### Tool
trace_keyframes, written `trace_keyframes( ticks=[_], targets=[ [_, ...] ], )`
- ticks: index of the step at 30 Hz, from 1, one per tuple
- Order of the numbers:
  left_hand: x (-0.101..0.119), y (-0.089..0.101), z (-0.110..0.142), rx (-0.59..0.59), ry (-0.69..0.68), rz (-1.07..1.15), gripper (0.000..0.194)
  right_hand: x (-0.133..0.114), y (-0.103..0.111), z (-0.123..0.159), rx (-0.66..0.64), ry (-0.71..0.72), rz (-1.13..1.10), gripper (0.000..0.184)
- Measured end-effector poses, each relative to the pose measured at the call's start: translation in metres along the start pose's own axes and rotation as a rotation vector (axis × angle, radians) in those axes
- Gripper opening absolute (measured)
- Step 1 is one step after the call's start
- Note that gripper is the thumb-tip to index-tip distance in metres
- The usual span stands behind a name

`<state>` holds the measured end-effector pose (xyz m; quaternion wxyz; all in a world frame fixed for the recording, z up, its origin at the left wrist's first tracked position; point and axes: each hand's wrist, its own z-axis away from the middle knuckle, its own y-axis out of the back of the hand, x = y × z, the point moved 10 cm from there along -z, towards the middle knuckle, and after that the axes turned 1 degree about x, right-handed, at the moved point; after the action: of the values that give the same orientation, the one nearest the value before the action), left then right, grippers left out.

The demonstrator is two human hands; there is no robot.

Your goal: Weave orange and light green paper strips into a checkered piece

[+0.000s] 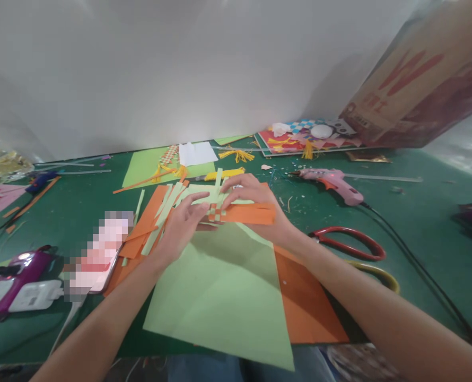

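Between my two hands is a small woven piece of orange and pale green paper strips [217, 213], held up above a pale green sheet [220, 281]. My left hand [188, 217] pinches its left side with thumb and fingers. From above and the right, my right hand [252, 196] grips the weave with curled fingers. Loose orange strip ends [252, 213] stick out to the right across that hand, and a green strip [219, 180] points upward. Under the green sheet lies an orange sheet [307, 302]. Cut green and orange strips [160, 217] are heaped left of my left hand.
A pink glue gun [333, 183] with a trailing cord lies at right, near red-handled scissors [351, 243]. A yellow cutter [228, 174] lies beyond my hands. At left are a phone [101, 254] and a purple power strip [25, 276]. A paper bag [422, 79] stands back right.
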<state>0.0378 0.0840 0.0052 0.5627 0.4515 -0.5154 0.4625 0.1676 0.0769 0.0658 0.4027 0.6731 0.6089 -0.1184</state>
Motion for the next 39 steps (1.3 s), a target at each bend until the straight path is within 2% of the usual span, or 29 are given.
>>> trace_keyframes(
  ticks=[3,5,8,11,14,16,18,21,25,28,31,32,34,37,39],
  targets=[
    [-0.002,0.002,-0.001,0.010,0.019,0.059,0.044,-0.004,0.000,0.003,0.019,0.061,0.066,0.007],
    [-0.002,0.006,-0.002,0.039,0.017,0.066,0.042,-0.002,0.002,0.002,0.041,0.031,0.063,0.007],
    [-0.002,0.015,-0.002,0.106,0.001,0.029,0.040,0.014,0.019,0.001,0.196,-0.166,0.050,0.011],
    [-0.002,0.023,-0.001,0.171,-0.003,-0.008,0.037,0.035,0.042,0.011,0.428,-0.410,-0.022,0.035],
    [-0.004,0.025,-0.001,0.180,0.005,-0.038,0.034,0.044,0.047,0.017,0.485,-0.509,-0.138,0.043],
    [-0.002,0.023,0.000,0.162,-0.010,-0.064,0.033,0.043,0.043,0.015,0.430,-0.518,-0.108,0.040],
    [0.002,0.019,0.001,0.126,-0.049,-0.096,0.032,0.038,0.036,0.010,0.316,-0.511,0.029,0.034],
    [0.009,0.010,0.003,0.065,-0.111,-0.126,0.031,0.033,0.011,0.002,0.016,-0.498,0.170,0.027],
    [0.014,0.006,0.006,0.015,-0.121,-0.168,0.030,0.035,-0.024,0.012,-0.337,-0.654,0.008,0.036],
    [0.030,0.006,0.010,-0.038,-0.155,-0.415,0.023,0.034,-0.038,0.025,-0.505,-0.769,-0.068,0.039],
    [0.062,0.011,0.025,0.045,-0.334,-0.810,0.016,0.031,-0.053,0.040,-0.703,-0.778,-0.037,0.040],
    [0.066,0.008,0.032,0.018,-0.365,-0.895,0.017,0.031,-0.054,0.044,-0.738,-0.762,0.018,0.039],
    [0.062,-0.003,0.046,-0.107,-0.411,-1.021,0.017,0.032,-0.046,0.042,-0.712,-0.693,0.193,0.037],
    [0.046,-0.011,0.068,-0.159,-0.480,-1.165,0.022,0.023,-0.025,0.028,-0.580,-0.525,0.443,0.027],
    [0.031,-0.015,0.077,-0.177,-0.512,-1.216,0.023,0.009,-0.022,0.019,-0.558,-0.372,0.535,0.017]
  ],
)
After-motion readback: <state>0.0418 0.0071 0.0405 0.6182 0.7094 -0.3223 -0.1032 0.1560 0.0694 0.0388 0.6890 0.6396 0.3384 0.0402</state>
